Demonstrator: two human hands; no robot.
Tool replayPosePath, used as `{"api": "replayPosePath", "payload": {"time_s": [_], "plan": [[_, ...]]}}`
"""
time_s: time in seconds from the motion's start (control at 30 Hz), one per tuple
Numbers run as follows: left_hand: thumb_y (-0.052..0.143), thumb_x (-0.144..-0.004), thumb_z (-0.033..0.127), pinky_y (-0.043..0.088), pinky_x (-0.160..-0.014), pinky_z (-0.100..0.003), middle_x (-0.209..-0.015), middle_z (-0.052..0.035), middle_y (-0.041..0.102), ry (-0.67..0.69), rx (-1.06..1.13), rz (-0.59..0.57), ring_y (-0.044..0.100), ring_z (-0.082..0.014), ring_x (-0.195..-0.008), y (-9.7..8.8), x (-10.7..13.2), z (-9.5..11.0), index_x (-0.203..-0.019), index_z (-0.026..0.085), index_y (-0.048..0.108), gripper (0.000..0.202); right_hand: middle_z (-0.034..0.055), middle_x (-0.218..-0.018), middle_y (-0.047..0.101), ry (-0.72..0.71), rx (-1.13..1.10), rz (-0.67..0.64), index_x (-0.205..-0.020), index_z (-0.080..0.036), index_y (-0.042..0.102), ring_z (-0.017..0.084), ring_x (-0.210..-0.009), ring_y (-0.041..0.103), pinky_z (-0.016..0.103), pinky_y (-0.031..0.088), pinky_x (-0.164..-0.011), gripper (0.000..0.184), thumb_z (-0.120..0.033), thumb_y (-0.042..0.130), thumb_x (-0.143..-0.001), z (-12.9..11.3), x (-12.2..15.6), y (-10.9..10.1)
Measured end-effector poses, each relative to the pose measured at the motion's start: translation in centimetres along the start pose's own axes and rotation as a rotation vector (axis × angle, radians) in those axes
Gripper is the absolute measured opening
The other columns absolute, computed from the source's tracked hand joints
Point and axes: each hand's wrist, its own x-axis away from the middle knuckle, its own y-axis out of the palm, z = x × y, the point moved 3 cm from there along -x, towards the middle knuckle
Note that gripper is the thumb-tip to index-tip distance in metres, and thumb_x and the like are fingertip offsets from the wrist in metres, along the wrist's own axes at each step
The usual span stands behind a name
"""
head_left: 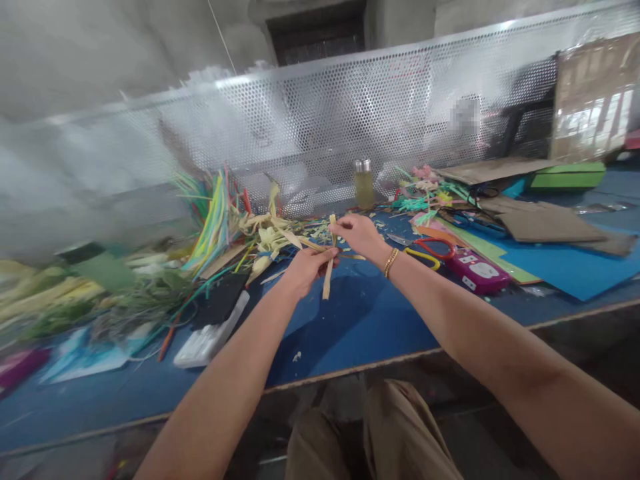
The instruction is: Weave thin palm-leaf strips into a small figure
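Note:
Above the blue tabletop [345, 320], my left hand [307, 270] is closed around flat, tan strips that look like dried leaf or husk [327, 280]. The strips cross at its fingertips; one hangs down and another runs out to the right. My right hand [361, 233], with a gold bracelet at the wrist, pinches the upper end of the upright strip between thumb and fingers. Just left of my hands lies a loose heap of pale husk pieces [270, 240]. Small cut scraps are scattered behind my fingers.
Scissors with a red handle [443, 249] lie right of my right wrist, beside a purple box [479, 272]. Behind stands a bottle of yellowish liquid [364, 187] against a perforated metal panel [300, 113]. Coloured straw-like strips [213, 220] and a white device [213, 333] lie left.

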Motion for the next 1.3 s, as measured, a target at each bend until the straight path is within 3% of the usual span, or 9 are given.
{"api": "replayPosePath", "payload": {"time_s": [0.1,0.2,0.4,0.7,0.87,1.0,1.1,1.2,1.3], "plan": [[0.081,-0.06,0.042,0.036,-0.056,-0.025,-0.062,-0.0007,0.061,0.059,-0.115,0.008,0.05,-0.0099,-0.056,-0.3,0.2,0.6,-0.079,0.014,0.071,0.035,0.0074,-0.119,0.062,-0.144,0.17,0.152,-0.111,-0.027,0.069,0.025,-0.107,0.052,0.04,0.036,-0.091,0.039,-0.052,0.059,-0.083,-1.6,0.2,-1.8],[0.08,-0.06,0.044,0.039,-0.059,-0.025,-0.065,-0.0009,0.062,0.102,-0.163,-0.039,0.051,-0.0109,-0.059,-0.3,0.6,1.1,-0.076,0.016,0.07,0.034,0.0048,-0.126,0.06,-0.305,0.264,0.074,-0.102,-0.03,0.073,0.027,-0.118,0.044,0.045,0.026,-0.099,0.031,-0.052,0.058,-0.085,-3.4,0.8,-2.0],[0.072,-0.069,0.048,0.044,-0.068,-0.029,-0.073,-0.0057,0.068,0.084,-0.23,-0.141,0.059,-0.0161,-0.069,0.0,0.9,0.8,-0.075,0.016,0.071,0.033,0.0024,-0.107,0.069,-0.371,0.247,-0.105,-0.075,-0.024,0.074,0.024,-0.113,0.048,0.043,0.02,-0.098,0.026,-0.041,0.06,-0.087,-3.8,1.2,-0.7],[0.068,-0.07,0.039,0.041,-0.063,-0.028,-0.062,-0.0045,0.063,0.222,-0.34,-0.103,0.054,-0.0152,-0.062,1.3,0.9,1.2,-0.061,0.014,0.067,0.026,0.0018,-0.102,0.069,-0.321,0.205,0.048,-0.065,-0.02,0.068,0.022,-0.106,0.049,0.04,0.022,-0.095,0.025,-0.028,0.059,-0.087,-4.2,1.6,-0.8],[0.068,-0.07,0.042,0.036,-0.056,-0.026,-0.056,-0.0021,0.059,0.154,-0.388,-0.107,0.049,-0.013,-0.055,0.8,0.4,0.5,-0.058,0.015,0.065,0.029,0.0023,-0.102,0.069,-0.377,0.276,0.036,-0.071,-0.022,0.07,0.023,-0.107,0.046,0.042,0.021,-0.095,0.025,-0.036,0.058,-0.088,-3.5,1.4,-0.6],[0.065,-0.073,0.039,0.037,-0.055,-0.026,-0.065,-0.005,0.064,0.042,-0.131,-0.093,0.054,-0.0152,-0.06,-0.6,0.2,0.5,-0.072,0.015,0.07,0.025,0.0031,-0.108,0.069,-0.39,0.316,-0.007,-0.094,-0.028,0.074,0.025,-0.108,0.046,0.045,0.021,-0.096,0.025,-0.043,0.054,-0.09,-2.8,0.7,-1.4],[0.063,-0.07,0.026,0.043,-0.059,-0.026,-0.074,-0.0087,0.068,-0.012,0.116,-0.129,0.059,-0.0162,-0.067,-1.2,0.3,1.2,-0.077,0.013,0.071,0.017,0.0028,-0.119,0.066,-0.432,0.372,0.025,-0.114,-0.031,0.067,0.026,-0.114,0.044,0.046,0.021,-0.097,0.03,-0.036,0.048,-0.092,-3.2,0.8,-2.4],[0.07,-0.062,0.015,0.045,-0.063,-0.025,-0.079,-0.0086,0.07,0.02,0.159,-0.132,0.059,-0.0142,-0.069,-1.5,0.5,1.9,-0.078,0.012,0.073,0.016,0.0017,-0.123,0.064,-0.498,0.417,0.004,-0.115,-0.03,0.066,0.026,-0.118,0.043,0.045,0.021,-0.098,0.031,-0.03,0.052,-0.087,-3.9,1.3,-2.7],[0.078,-0.061,0.017,0.043,-0.063,-0.023,-0.078,-0.0067,0.069,0.075,0.162,-0.077,0.059,-0.012,-0.07,-1.5,0.3,1.8,-0.083,0.012,0.073,0.023,0.0032,-0.116,0.068,-0.498,0.431,-0.066,-0.111,-0.027,0.067,0.026,-0.111,0.05,0.045,0.021,-0.098,0.03,-0.03,0.055,-0.084,-3.9,1.7,-2.2]]}}
